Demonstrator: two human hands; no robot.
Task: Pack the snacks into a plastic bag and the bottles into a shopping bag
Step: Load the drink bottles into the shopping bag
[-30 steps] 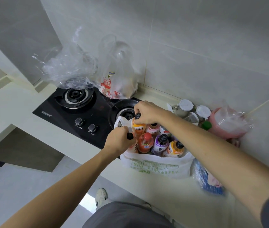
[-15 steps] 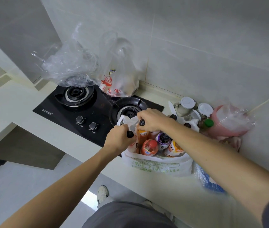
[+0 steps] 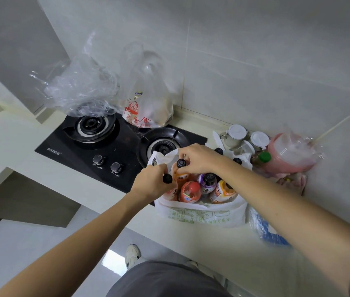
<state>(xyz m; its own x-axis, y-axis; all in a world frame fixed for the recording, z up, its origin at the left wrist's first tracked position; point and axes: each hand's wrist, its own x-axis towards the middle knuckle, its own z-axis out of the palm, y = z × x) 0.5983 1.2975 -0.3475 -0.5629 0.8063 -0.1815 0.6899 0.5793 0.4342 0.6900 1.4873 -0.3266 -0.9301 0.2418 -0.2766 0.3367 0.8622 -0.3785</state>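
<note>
A white shopping bag (image 3: 201, 214) with green print stands on the counter, just right of the stove. Several drink bottles stand upright in it, among them a red-capped bottle (image 3: 190, 190) and a purple bottle (image 3: 207, 183). My right hand (image 3: 197, 158) grips the neck of an orange bottle (image 3: 180, 173) with a black cap, low inside the bag. My left hand (image 3: 153, 186) is closed around a black-capped bottle (image 3: 167, 178) at the bag's left edge; its body is hidden. The snack bag (image 3: 148, 112), clear plastic with red print, leans against the back wall.
The black gas stove (image 3: 88, 151) has crumpled clear plastic (image 3: 79, 93) over its left burner. Jars with white lids (image 3: 237, 133), a green-capped bottle (image 3: 264, 156) and a pink container in plastic (image 3: 289, 153) crowd the corner. A blue packet (image 3: 266, 230) lies right of the bag.
My right hand has moved the orange bottle slightly down and right, deeper among the other bottles. My left hand has kept its hold on the black-capped bottle.
</note>
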